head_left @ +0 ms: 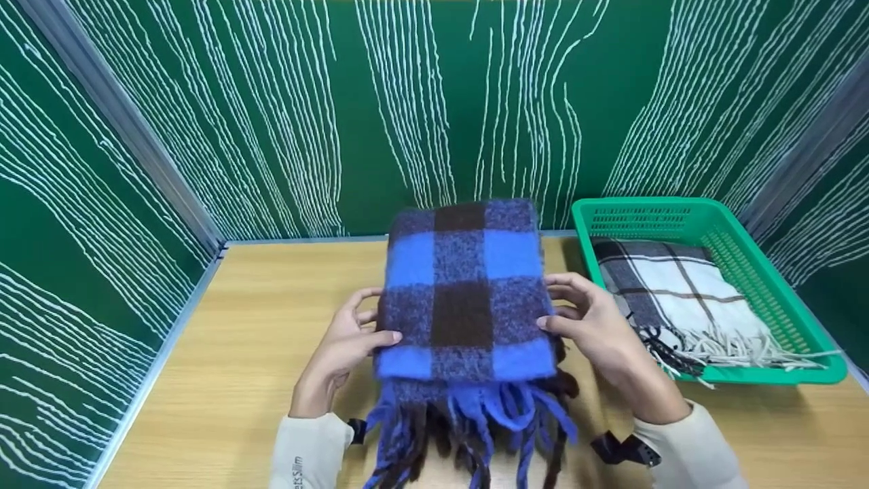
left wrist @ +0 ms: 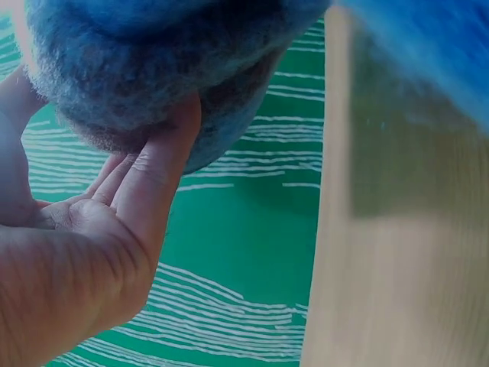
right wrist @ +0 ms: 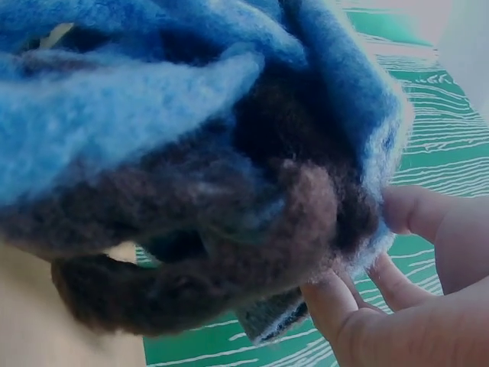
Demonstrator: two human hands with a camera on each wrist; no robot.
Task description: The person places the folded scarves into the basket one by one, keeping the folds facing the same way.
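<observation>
A folded scarf (head_left: pixel 461 292) in blue and dark brown checks, with long twisted fringe (head_left: pixel 475 428) hanging toward me, is held between both hands. My left hand (head_left: pixel 346 339) grips its left edge, thumb on top and fingers beneath. On the opposite edge my right hand (head_left: pixel 597 329) does the same. The left wrist view shows fingers of the left hand (left wrist: pixel 99 222) under the thick fuzzy folds. In the right wrist view, the right hand (right wrist: pixel 405 298) pinches the scarf's side beside brown and blue fringe strands (right wrist: pixel 206 283).
At the right stands a green plastic basket (head_left: pixel 808 333) with perforated walls. A folded white, grey and brown checked scarf (head_left: pixel 692 292) lies in it, fringe over the near rim. Green panels with white wavy lines (head_left: pixel 380 102) enclose the wooden table (head_left: pixel 271 292) at the back and sides.
</observation>
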